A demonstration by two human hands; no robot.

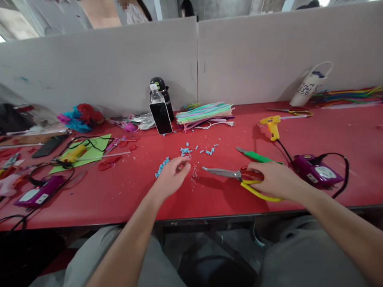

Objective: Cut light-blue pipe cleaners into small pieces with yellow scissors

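My right hand [273, 177] is closed around scissors [223, 172] with red and yellow handles. Their blades point left, low over the red table, and a small light-blue bit [205, 168] shows at the tip. Left of the blades, my left hand [173, 172] has its fingers curled in towards the thumb; whatever they may hold is too small to make out. Beside that hand lies a heap of short blue pieces [161, 167], partly hidden by it. More cut blue pieces [185, 151] are scattered behind it, and tiny pale crumbs [194, 177] lie between the hands.
A green utility knife [257, 156] lies behind the scissors. To the right are a yellow glue gun [272, 126] and a purple box [318, 170] with cables. Pipe cleaners [205, 113], a propped phone [161, 118] and bottles stand at the back. Craft clutter and another purple box [41, 190] occupy the left.
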